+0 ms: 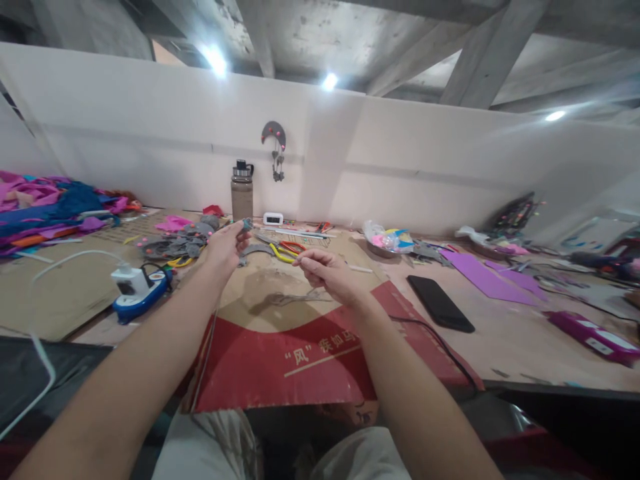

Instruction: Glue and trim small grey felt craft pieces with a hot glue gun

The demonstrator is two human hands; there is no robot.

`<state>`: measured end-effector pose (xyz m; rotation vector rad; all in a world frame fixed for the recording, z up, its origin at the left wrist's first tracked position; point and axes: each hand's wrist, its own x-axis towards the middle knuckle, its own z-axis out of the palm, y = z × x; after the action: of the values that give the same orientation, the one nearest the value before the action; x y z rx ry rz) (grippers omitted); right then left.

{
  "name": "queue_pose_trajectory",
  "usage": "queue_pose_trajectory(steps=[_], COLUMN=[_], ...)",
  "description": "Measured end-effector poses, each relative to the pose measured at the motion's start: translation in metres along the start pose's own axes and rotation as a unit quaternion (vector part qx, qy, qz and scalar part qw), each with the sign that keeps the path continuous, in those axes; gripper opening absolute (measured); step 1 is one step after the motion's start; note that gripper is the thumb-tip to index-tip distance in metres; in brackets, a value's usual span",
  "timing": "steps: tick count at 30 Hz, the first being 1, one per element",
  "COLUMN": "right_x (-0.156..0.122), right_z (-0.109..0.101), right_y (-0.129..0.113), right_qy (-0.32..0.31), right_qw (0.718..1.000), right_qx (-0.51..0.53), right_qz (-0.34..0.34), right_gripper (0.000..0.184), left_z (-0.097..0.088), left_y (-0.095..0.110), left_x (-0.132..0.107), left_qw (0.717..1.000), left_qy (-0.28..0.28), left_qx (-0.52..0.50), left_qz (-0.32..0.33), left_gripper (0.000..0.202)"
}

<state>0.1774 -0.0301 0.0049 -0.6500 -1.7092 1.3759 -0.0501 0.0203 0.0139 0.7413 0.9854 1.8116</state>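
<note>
My left hand [226,244] is raised over the table, its fingers pinched on a small grey felt piece [246,225]. My right hand [327,272] hovers a little to the right and lower, fingers curled together in a pinch; what they hold is too thin to make out. Below both hands lies a brown and red cardboard sheet [280,347]. Grey crescent felt pieces [255,251] and yellow and red scissors [286,250] rest just beyond my hands.
A black phone [440,303] lies right of the cardboard. A blue and white power strip [139,291] with a white cable sits at left. A bottle [242,190], a white clock [273,219], fabric piles [50,207], purple foam sheets [487,277] and a purple box [593,337] surround the work area.
</note>
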Motion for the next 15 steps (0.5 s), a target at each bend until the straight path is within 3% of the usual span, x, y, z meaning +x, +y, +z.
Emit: queue_pose_trajectory(steps=[5,8,9,11,13,15], right_x=[-0.013,-0.016,-0.015,-0.012,-0.008,-0.004], right_z=[-0.012,-0.018,-0.020,-0.025,-0.032,-0.042], right_y=[-0.011,-0.017,-0.017,-0.015,-0.009,-0.001], right_qy=[-0.089,-0.213,-0.229,-0.172,-0.018,0.155], right_qw=[0.996,0.972,0.964,0.963,0.961,0.919], right_qx=[0.010,-0.092,-0.132,-0.204,-0.268,-0.355], right_qz=[0.023,0.028,0.026,0.037,0.065,0.069], right_gripper=[0.025,0.027,0.029,0.033,0.039,0.038], left_z=[-0.003,-0.003,-0.002,0.002,0.005,0.008], left_y=[0.000,0.001,0.001,0.000,-0.002,-0.006], left_x=[0.005,0.005,0.004,-0.001,-0.006,-0.010], left_qw=[0.999,0.999,0.999,1.000,0.999,0.997], left_qy=[0.014,0.013,0.007,-0.010,-0.030,-0.057], left_qx=[-0.038,-0.049,-0.047,-0.026,0.009,0.040], left_qz=[-0.014,-0.011,-0.007,0.008,0.024,0.028], left_gripper=[0.005,0.005,0.005,0.007,0.011,0.016])
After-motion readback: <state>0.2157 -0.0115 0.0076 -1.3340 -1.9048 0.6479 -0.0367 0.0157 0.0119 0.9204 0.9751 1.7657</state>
